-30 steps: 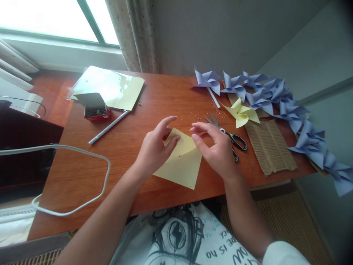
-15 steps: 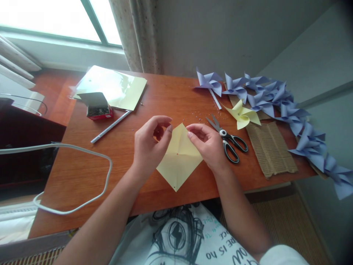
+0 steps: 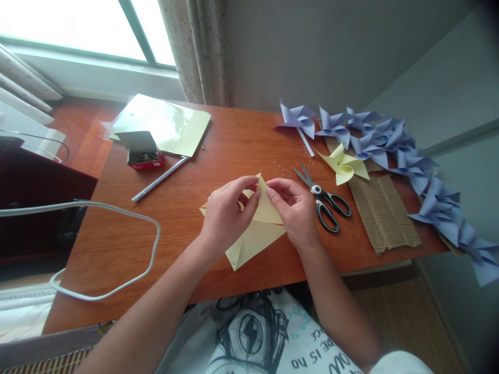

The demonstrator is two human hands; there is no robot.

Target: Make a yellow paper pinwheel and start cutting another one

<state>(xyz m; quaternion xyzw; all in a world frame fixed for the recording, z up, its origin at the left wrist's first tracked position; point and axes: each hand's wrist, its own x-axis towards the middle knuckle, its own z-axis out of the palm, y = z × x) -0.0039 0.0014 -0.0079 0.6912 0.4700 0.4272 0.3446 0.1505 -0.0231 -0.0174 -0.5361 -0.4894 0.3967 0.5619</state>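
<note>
A square of pale yellow paper (image 3: 255, 241), with slits along its diagonals and small holes at its corners, is between my hands over the table's front. My left hand (image 3: 232, 208) pinches the raised far corner between thumb and fingers. My right hand (image 3: 290, 205) grips the same flap from its right edge, thumb on top. Part of the sheet is hidden beneath my left hand. Just right of my right hand lie black-handled scissors (image 3: 322, 197), blades partly apart.
A yellow pinwheel (image 3: 343, 165) and several purple pinwheels (image 3: 368, 143) rest on corrugated cardboard (image 3: 385, 213) at right. At left are a small open red box (image 3: 144, 158), a rolled paper stick (image 3: 159, 179), packaged yellow sheets (image 3: 198, 130) and a white cable (image 3: 156, 239).
My left hand has moved right and closed on the paper's far corner. The sheet has turned slightly and its slits have opened, with the far flap lifted.
</note>
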